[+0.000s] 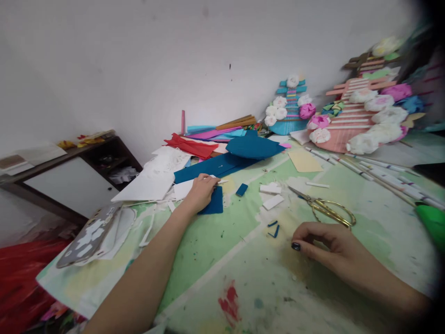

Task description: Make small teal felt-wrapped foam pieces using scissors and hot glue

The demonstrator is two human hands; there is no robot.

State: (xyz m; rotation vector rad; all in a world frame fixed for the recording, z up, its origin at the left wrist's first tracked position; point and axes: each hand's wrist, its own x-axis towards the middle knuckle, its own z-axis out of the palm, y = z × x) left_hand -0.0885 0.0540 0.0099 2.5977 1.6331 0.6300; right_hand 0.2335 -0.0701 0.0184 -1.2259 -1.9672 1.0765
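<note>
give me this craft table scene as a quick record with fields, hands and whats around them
left hand: left hand reaches forward, resting on a blue foam piece
right hand: right hand rests on the table, fingers curled, nothing visibly held
nearest tool: gold scissors lying just beyond the right hand
scraps: small blue offcuts between the hands; white pieces farther back
surface: green paint-stained table
background: paper flower decorations against the wall; blue sheets and red paper piled behind the left hand
</note>
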